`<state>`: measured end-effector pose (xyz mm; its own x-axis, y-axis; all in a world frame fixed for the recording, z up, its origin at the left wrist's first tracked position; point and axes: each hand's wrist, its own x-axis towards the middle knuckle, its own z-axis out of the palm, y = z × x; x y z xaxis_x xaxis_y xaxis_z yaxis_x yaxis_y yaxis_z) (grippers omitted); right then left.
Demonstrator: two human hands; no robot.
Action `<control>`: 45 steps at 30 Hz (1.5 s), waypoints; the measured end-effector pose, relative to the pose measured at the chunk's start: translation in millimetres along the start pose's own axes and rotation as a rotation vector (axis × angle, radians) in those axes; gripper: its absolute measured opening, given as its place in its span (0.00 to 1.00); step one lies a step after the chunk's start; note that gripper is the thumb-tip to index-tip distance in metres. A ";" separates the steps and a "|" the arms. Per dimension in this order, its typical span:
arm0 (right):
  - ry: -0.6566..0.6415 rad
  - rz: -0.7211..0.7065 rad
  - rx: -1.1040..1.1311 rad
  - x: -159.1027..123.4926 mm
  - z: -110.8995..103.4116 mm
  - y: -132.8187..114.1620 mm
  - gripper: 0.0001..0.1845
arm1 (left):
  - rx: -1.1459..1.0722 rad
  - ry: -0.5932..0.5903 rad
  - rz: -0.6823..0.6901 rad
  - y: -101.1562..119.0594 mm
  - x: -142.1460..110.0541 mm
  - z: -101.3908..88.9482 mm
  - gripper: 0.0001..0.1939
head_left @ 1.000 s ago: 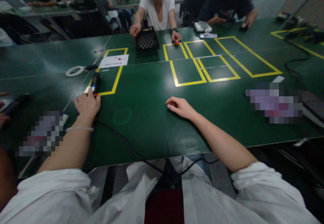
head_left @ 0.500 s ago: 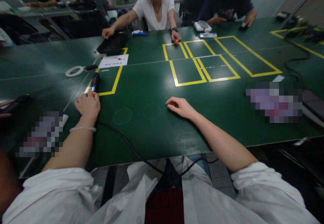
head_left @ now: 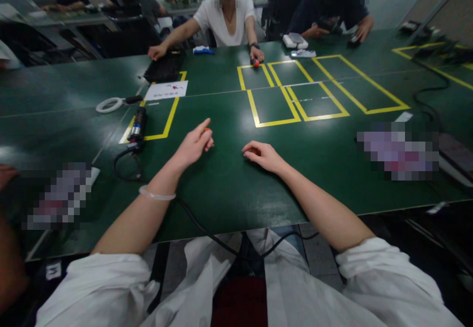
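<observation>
My left hand [head_left: 195, 142] is over the table left of centre, its index finger stretched forward and the others curled in. A small orange-red object [head_left: 207, 129] shows between its fingers; most of it is hidden, so its kind is unclear. My right hand [head_left: 263, 155] rests on the table with loosely bent fingers, a gap beside the thumb and nothing visible in it. Left of my left hand lies a black cylindrical tool [head_left: 138, 121] with a silver and blue band. It lies across a yellow tape line, and a black cable [head_left: 117, 162] loops near its lower end.
Yellow tape rectangles [head_left: 275, 123] mark the green table [head_left: 221, 203]. A printed white sheet [head_left: 170, 90], a black tray [head_left: 164, 68] and a coiled white cable [head_left: 110, 105] are at the left. Opposite, a person's hand [head_left: 256, 55] holds a small red-tipped item.
My left hand has moved right, away from the black cylindrical tool, with the orange-red object in its fingers. The tool and its cable loop are uncovered. My right hand stays where it was.
</observation>
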<state>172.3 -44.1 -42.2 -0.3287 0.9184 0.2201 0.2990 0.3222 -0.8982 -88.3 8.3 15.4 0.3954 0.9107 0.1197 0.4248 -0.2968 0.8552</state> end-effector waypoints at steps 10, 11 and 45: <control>-0.155 0.111 0.403 1.0 -0.5 -13.5 0.18 | -0.384 -0.655 -0.170 24.1 -11.1 66.6 0.44; -0.165 0.116 0.420 0.7 0.7 -13.5 0.17 | -0.388 -0.658 -0.182 21.6 -11.7 66.5 0.44; -0.043 0.121 0.394 4.2 0.9 -2.8 0.21 | -0.442 -0.433 -0.215 -2.9 -10.8 69.8 0.19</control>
<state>169.3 -41.4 -39.1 -0.3516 0.9313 0.0954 -0.0256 0.0923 -0.9954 -37.0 -20.8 -23.5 0.6702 0.7114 -0.2117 0.1922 0.1091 0.9753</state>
